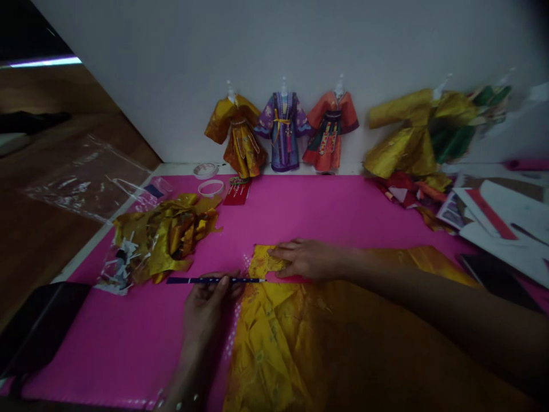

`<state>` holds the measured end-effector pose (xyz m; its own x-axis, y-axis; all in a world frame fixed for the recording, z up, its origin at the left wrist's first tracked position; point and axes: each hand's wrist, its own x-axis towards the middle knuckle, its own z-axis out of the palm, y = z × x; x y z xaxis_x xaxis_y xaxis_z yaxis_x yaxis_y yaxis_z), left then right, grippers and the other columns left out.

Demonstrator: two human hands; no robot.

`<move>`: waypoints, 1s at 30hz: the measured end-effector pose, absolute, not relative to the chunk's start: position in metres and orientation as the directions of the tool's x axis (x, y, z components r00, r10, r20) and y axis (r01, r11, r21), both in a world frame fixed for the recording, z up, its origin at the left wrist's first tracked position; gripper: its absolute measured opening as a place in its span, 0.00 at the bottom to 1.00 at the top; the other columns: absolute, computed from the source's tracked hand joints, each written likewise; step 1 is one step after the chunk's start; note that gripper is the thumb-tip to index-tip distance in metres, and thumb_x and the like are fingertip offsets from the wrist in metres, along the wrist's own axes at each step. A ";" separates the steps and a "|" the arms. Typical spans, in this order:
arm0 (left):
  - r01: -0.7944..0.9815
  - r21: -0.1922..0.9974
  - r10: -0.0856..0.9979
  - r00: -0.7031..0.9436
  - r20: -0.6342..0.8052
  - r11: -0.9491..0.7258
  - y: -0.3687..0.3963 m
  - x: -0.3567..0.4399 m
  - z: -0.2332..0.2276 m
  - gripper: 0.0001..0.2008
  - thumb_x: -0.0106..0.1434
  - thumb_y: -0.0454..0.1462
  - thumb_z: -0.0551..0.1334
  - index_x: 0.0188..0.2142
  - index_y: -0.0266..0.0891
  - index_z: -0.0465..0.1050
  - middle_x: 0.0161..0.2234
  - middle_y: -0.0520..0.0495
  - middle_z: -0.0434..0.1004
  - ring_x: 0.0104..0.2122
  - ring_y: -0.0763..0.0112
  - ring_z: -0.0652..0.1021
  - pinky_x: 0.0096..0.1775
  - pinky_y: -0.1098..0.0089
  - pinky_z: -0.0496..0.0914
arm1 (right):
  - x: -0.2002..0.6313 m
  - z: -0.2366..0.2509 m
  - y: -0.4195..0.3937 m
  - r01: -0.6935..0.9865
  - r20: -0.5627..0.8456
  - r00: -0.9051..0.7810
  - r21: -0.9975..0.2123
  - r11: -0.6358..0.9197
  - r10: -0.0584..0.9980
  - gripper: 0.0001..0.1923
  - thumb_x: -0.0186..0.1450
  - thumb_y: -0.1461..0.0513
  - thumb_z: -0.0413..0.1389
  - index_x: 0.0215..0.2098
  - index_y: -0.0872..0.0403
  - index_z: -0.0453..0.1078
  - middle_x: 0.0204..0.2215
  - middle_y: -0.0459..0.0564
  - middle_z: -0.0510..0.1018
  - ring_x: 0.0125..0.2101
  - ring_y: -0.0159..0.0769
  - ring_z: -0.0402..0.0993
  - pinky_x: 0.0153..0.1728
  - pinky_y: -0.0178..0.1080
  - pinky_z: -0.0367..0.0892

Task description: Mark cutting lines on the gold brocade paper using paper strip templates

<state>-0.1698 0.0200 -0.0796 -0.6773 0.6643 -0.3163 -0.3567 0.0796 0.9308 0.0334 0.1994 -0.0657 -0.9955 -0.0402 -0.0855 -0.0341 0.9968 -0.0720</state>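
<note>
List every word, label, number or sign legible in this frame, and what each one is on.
None can be read.
Red card below the yellow paper robe: has markings, too blurred to read.
Printed sheets at right: print too small and blurred.
Pencil in the left hand: only pale dots, no lettering.
Yellow patterned paper under the right hand: ornament only.

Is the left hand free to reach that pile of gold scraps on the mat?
Probably not at once. The left hand holds a blue pencil, so it would have to put that down. Otherwise the way looks open: only bare pink mat lies between it and the gold scraps.
</note>
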 end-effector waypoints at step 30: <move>-0.337 0.941 0.671 -0.690 -0.273 0.036 0.027 -0.178 -0.086 0.23 0.40 0.41 0.80 0.32 0.38 0.74 0.27 0.53 0.81 0.28 0.68 0.83 0.36 0.70 0.80 | 0.034 -0.067 0.199 -0.025 -0.062 -0.998 -0.079 0.997 -0.029 0.21 0.73 0.63 0.51 0.62 0.41 0.68 0.67 0.57 0.62 0.63 0.53 0.62 0.56 0.53 0.62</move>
<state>-0.1779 0.0267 -0.0855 -0.6899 0.6706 -0.2727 -0.3369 0.0360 0.9408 0.0336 0.1988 -0.0669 -0.9977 -0.0295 -0.0615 -0.0246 0.9966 -0.0790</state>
